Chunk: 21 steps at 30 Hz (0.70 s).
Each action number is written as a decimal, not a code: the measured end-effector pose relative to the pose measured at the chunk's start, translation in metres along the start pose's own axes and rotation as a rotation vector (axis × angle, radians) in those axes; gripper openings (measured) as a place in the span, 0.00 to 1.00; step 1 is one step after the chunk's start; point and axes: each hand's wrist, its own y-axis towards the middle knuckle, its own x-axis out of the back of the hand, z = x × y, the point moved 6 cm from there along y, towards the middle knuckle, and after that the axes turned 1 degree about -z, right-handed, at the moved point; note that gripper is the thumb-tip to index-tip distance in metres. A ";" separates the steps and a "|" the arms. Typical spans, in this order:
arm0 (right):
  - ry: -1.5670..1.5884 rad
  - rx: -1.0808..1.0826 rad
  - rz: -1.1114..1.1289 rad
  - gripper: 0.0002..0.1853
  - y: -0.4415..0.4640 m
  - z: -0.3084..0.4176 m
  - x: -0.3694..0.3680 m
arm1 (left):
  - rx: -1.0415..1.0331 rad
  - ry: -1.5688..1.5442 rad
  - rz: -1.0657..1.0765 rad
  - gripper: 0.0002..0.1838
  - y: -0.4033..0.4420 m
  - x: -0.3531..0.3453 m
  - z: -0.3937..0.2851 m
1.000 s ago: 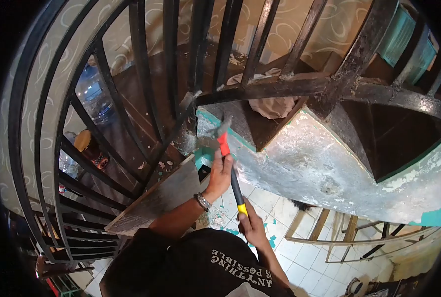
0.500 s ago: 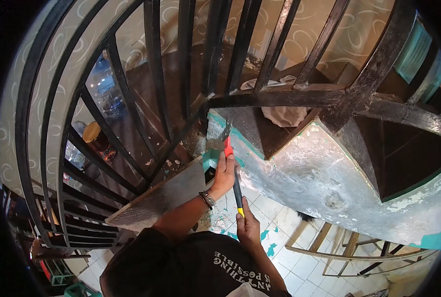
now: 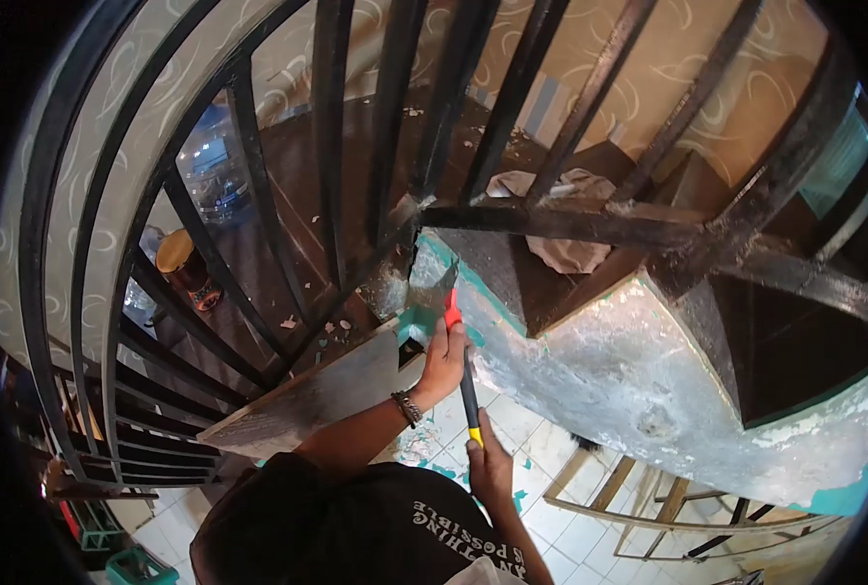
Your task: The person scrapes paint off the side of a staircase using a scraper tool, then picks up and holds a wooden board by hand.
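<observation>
A long-handled scraper with a metal blade, red head, black handle and yellow band slants up across the middle of the view. My left hand, with a bracelet at the wrist, is closed on it just below the red part. Farther down, my right hand is wrapped around the handle by the yellow band. The blade lies over the stair's side wall, near its upper left corner. Patchy grey plaster shows on that wall, with strips of green paint along the edges. Whether the blade touches the surface I cannot tell.
Dark railing bars curve across the left and top. Behind them are a large clear bottle, a jar with a yellowish lid and a crumpled cloth. Paint flakes litter the white tiled floor below, beside a wooden frame.
The whole view has shifted slightly, with the stairs and railing sitting lower in it. Both hands keep their hold on the scraper, and its blade stays near the same corner of the wall.
</observation>
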 end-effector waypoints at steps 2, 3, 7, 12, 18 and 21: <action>0.085 -0.073 0.023 0.27 0.001 -0.003 -0.011 | 0.077 -0.082 0.081 0.14 -0.004 0.001 0.000; 0.084 -0.080 0.027 0.27 0.001 -0.004 -0.012 | 0.059 -0.038 0.087 0.13 -0.003 0.003 0.002; 0.055 -0.044 0.002 0.27 -0.001 -0.016 -0.001 | 0.040 -0.089 0.058 0.14 -0.007 -0.004 0.012; 0.034 -0.137 0.050 0.26 0.009 -0.007 0.000 | 0.020 -0.064 0.045 0.14 -0.004 -0.002 0.016; 0.035 -0.025 -0.047 0.25 -0.002 -0.008 0.001 | 0.036 -0.124 0.066 0.14 -0.012 -0.008 0.008; -0.026 -0.106 0.037 0.25 0.023 0.005 -0.001 | 0.110 -0.139 0.004 0.12 0.011 0.006 0.005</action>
